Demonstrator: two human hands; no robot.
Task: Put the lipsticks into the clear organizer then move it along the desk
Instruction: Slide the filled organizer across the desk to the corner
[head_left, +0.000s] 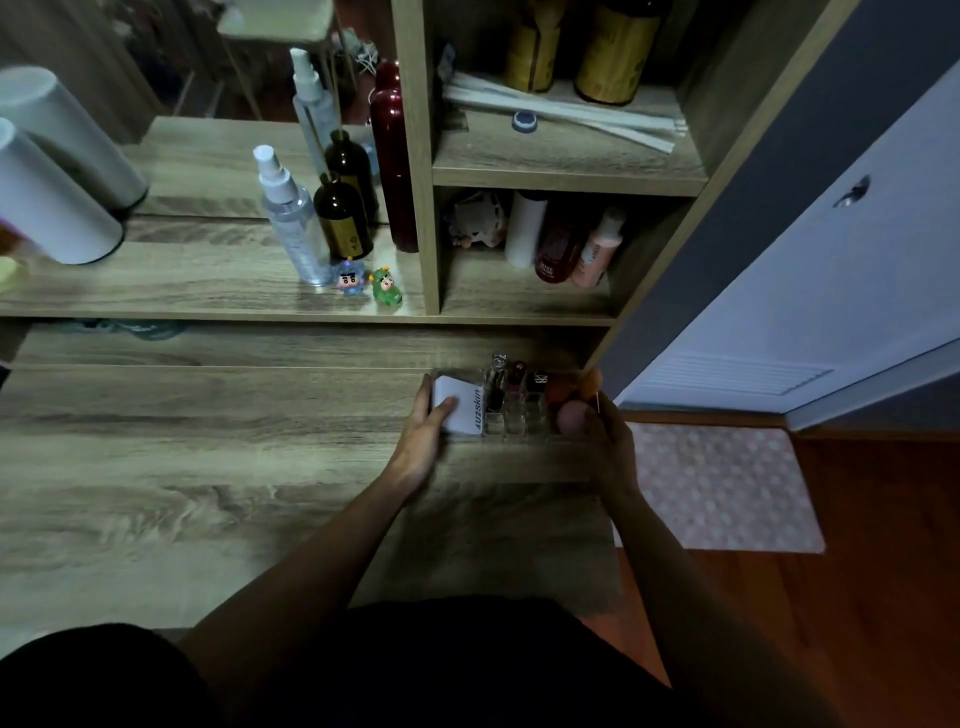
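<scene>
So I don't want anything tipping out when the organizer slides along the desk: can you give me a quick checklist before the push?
1. Lipsticks standing in the clear organizer: ok, three tubes upright in the slots.
2. Left hand on the organizer's left end: ok, thumb on the white box there.
3. Right hand on the right end: ok, by the pink sponge.
4. Firmness of the hands' grip: cannot tell.
5. Desk surface to the left free of objects: ok.
6. Organizer away from the desk's right edge: not ok, it sits close to it.
</scene>
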